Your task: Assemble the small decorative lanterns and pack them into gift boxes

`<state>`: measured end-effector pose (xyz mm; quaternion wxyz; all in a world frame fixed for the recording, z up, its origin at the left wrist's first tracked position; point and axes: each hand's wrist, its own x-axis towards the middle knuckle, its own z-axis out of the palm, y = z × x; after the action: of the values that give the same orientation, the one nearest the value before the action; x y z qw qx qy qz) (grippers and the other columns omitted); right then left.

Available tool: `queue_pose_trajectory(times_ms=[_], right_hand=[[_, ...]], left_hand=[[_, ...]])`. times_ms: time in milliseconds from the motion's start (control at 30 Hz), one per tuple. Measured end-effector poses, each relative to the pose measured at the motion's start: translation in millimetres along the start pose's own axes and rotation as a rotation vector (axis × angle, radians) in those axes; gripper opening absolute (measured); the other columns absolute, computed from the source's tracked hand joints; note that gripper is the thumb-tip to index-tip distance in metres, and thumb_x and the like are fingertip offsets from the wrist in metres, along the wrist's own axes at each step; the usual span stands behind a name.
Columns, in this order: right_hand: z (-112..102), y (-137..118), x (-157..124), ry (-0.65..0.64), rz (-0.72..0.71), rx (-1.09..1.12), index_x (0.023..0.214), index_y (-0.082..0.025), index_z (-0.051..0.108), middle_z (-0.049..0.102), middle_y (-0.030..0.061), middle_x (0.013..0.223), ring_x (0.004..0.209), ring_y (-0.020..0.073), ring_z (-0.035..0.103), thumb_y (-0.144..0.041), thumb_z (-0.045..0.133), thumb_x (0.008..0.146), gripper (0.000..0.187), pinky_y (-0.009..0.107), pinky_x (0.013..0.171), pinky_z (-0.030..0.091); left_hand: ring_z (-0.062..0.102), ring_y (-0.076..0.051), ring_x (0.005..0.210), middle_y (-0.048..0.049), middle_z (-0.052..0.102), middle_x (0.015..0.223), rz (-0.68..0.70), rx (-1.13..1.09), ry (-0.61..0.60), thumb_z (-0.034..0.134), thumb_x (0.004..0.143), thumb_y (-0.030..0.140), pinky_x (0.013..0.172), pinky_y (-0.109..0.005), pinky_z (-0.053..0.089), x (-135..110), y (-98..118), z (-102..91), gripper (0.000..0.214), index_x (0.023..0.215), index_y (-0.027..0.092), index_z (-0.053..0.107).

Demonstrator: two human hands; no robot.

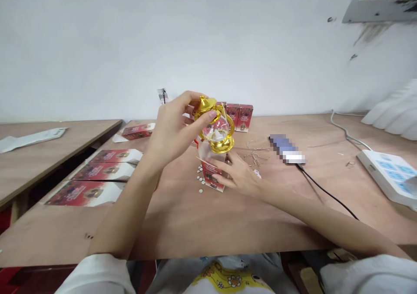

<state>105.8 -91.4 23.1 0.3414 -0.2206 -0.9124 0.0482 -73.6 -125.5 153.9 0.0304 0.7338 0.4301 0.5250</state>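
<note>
My left hand is closed on the gold top of a small gold lantern with a clear body, held just above an open red box. That red box stands upright on the wooden table, and my right hand grips its side with the fingers wrapped around it. The lantern's gold base hangs right over the box's open white flaps. Several small white discs lie on the table just left of the box.
Flattened red boxes lie in a row at the left. Assembled red boxes stand at the back. Metal wire hooks are scattered right of the box. A phone with a black cable and a white power strip lie at the right.
</note>
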Motion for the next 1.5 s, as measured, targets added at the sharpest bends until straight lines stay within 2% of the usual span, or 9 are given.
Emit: queue_pose_trajectory(times_ms=[67, 167, 300, 500, 767, 967, 1167, 1367, 1500], right_hand=[[1, -2, -2, 0.001, 0.011, 0.028, 0.129, -0.034, 0.051, 0.045, 0.0111, 0.124, 0.094, 0.0233, 0.058, -0.034, 0.046, 0.091, 0.038, 0.046, 0.083, 0.055], [2, -3, -4, 0.019, 0.003, 0.072, 0.130, -0.037, 0.048, 0.036, 0.0086, 0.136, 0.111, 0.0262, 0.054, -0.029, 0.049, 0.089, 0.042, 0.049, 0.092, 0.052], [6, -3, -7, 0.058, 0.004, 0.099, 0.132, -0.038, 0.044, 0.014, 0.0037, 0.151, 0.134, 0.0291, 0.036, -0.026, 0.051, 0.088, 0.046, 0.049, 0.103, 0.045], [11, 3, -11, 0.090, -0.019, 0.109, 0.133, -0.036, 0.042, -0.006, -0.0004, 0.155, 0.143, 0.0307, 0.016, -0.025, 0.052, 0.088, 0.048, 0.052, 0.109, 0.038], [10, 8, -12, 0.101, -0.117, 0.108, 0.125, -0.033, 0.050, -0.006, -0.0005, 0.156, 0.144, 0.0310, 0.012, -0.023, 0.054, 0.087, 0.040, 0.051, 0.109, 0.037], [11, 6, -10, 0.126, -0.095, 0.115, 0.126, -0.031, 0.049, 0.014, 0.0049, 0.149, 0.133, 0.0258, 0.036, -0.025, 0.053, 0.088, 0.040, 0.046, 0.104, 0.043], [14, 7, -9, 0.147, -0.084, 0.111, 0.128, -0.031, 0.043, 0.024, 0.0085, 0.139, 0.128, 0.0264, 0.039, -0.027, 0.051, 0.089, 0.040, 0.049, 0.101, 0.044], [16, 7, -10, 0.168, -0.090, 0.105, 0.129, -0.032, 0.041, 0.032, 0.0086, 0.129, 0.122, 0.0253, 0.042, -0.029, 0.050, 0.090, 0.040, 0.048, 0.097, 0.046], [17, 8, -11, 0.159, -0.083, 0.097, 0.129, -0.032, 0.042, 0.032, 0.0088, 0.131, 0.124, 0.0256, 0.041, -0.030, 0.050, 0.090, 0.040, 0.050, 0.100, 0.044]], left_hand=[[0.061, -0.015, 0.082, -0.0044, 0.066, 0.095, 0.051, 0.113, -0.012, 0.062, 0.082, 0.033, 0.065, -0.027, 0.052, -1, -1, 3.1, 0.027, 0.104, 0.018, 0.061], [0.061, -0.016, 0.083, -0.0045, 0.066, 0.098, 0.133, 0.225, -0.088, 0.054, 0.087, 0.035, 0.069, -0.029, 0.050, -4, 2, 4.7, 0.026, 0.107, 0.019, 0.060], [0.060, -0.018, 0.085, -0.0058, 0.065, 0.100, 0.174, 0.335, -0.158, 0.050, 0.089, 0.034, 0.073, -0.031, 0.048, -5, 5, 7.0, 0.027, 0.109, 0.018, 0.058], [0.058, -0.020, 0.090, -0.0071, 0.064, 0.101, 0.146, 0.391, -0.176, 0.046, 0.092, 0.034, 0.075, -0.032, 0.047, -2, -6, 13.5, 0.027, 0.109, 0.017, 0.056], [0.058, -0.016, 0.086, -0.0052, 0.063, 0.102, 0.186, 0.298, -0.173, 0.050, 0.089, 0.028, 0.073, -0.029, 0.047, 2, -6, 9.8, 0.023, 0.108, 0.018, 0.056], [0.060, -0.018, 0.091, -0.0053, 0.064, 0.108, 0.137, 0.306, -0.347, 0.049, 0.089, 0.033, 0.076, -0.030, 0.046, 1, -6, 9.6, 0.025, 0.108, 0.019, 0.056], [0.059, -0.020, 0.093, -0.0070, 0.059, 0.113, 0.068, 0.397, -0.433, 0.044, 0.092, 0.030, 0.077, -0.032, 0.045, -4, -5, 13.2, 0.044, 0.134, 0.024, 0.031], [0.052, -0.018, 0.087, -0.0055, 0.051, 0.101, 0.119, 0.399, -0.595, 0.027, 0.097, 0.030, 0.081, -0.033, 0.043, -1, -7, 14.7, 0.030, 0.118, 0.026, 0.049], [0.049, -0.018, 0.089, -0.0055, 0.047, 0.100, 0.111, 0.331, -0.649, 0.033, 0.095, 0.037, 0.083, -0.034, 0.042, 1, -6, 12.2, 0.030, 0.116, 0.023, 0.049]])
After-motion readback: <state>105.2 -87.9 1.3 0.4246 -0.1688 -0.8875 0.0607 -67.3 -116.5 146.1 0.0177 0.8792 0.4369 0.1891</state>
